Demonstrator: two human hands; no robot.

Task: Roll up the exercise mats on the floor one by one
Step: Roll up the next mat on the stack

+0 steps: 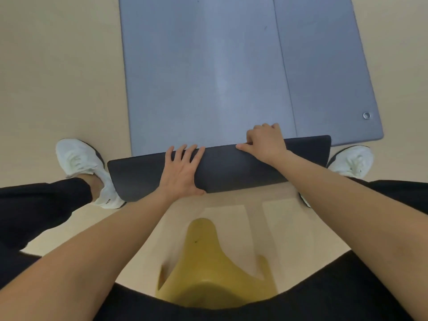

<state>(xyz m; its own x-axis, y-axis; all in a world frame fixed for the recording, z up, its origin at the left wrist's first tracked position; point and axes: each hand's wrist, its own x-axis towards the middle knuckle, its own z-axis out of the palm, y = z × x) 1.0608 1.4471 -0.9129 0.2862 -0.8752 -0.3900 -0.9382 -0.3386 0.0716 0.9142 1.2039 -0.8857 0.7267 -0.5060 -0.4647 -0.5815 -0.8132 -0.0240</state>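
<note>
So there's a blue-grey mat (203, 77) lying flat on the tan floor (58, 77), running from the middle of the view up toward 12 o'clock. Its near end is already turned over into a dark roll (143, 177) that sits crosswise right about dead centre, still a pretty loose, fat roll.

The left hand (183, 172) is flat on top of the roll, a bit toward 9 o'clock from centre, with the fingers straight and spread, just pressing down on it. The right hand (264, 142) is further along toward 3 o'clock. Its fingers are curled over the roll's far edge and the thumb lies along the top, so it's actually gripping it.

A second mat (324, 66) of the same colour lies alongside at about 1 o'clock, with a metal eyelet (366, 115) near its corner. I can't tell if the two overlap or just butt up against each other.

There are white sneakers on either side of the roll, the left shoe (78, 158) at 9 o'clock touching the roll's end and the right shoe (352, 161) at 3 o'clock just beside the other end. There's something yellow (208, 262) down at 6 o'clock, too blurry to call.
</note>
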